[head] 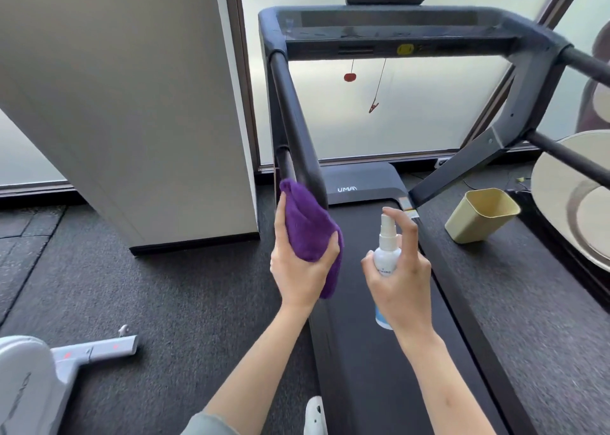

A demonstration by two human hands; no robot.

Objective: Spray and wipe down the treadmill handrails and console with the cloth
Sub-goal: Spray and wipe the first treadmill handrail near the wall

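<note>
- Right now the left hand grips a folded purple terry cloth, thumb on its near right edge and fingers wrapped behind it; the cloth's upper end lies at the lower part of the dark padded left handrail of the treadmill, though actual contact cannot be told.
- Beside it, the right hand is curled around a small white plastic spray bottle held upright over the black running belt, with the index finger arched above the white pump nozzle and the other fingers pressed round the body; the nozzle faces the cloth.
- Up ahead, the dark flat console spans the two uprights, carrying a round yellow button; a red safety key and a red clip on a cord hang beneath it.
- To the right of the belt, a pale yellow-green plastic bin sits tilted on the floor, open mouth up; nothing shows inside it.
- Underfoot lies dark grey carpet, with frosted glass panels behind the treadmill, a wide beige pillar on the left, and part of a light grey exercise machine at bottom left.
</note>
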